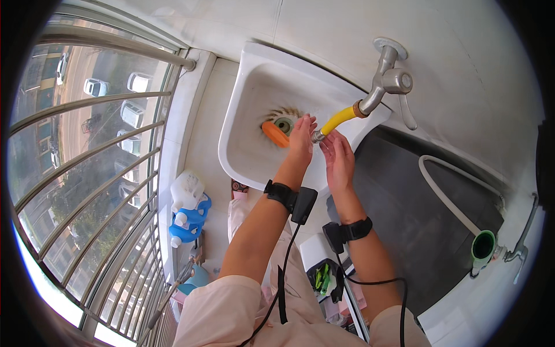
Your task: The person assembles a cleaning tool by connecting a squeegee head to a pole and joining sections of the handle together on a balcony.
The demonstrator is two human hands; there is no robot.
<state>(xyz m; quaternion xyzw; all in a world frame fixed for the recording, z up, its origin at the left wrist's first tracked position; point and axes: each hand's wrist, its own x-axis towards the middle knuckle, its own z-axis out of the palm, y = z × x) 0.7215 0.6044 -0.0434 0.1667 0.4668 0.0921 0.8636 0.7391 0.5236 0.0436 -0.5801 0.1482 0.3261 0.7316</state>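
My left hand (301, 137) is over the white sink (229, 130), just left of the nozzle (317, 136) on a short yellow hose (337, 120). Its fingers are loosely curved and hold nothing that I can see. On the nozzle's other side my right hand (339, 155) is turned up, fingers spread and bent, nothing visible in it. I cannot tell whether either hand touches the nozzle. The hose hangs from a metal wall tap (384, 81). Beside the drain (283, 125) in the basin lies an orange oblong thing (275, 134), its kind unclear.
A dark grey washing-machine-like top (422, 208) adjoins the sink on the right, with a pale hose (445, 196) along it. White and blue plastic jugs (189, 214) stand at left beneath the barred window (87, 156). Black wristbands (354, 229) with cables are on both forearms.
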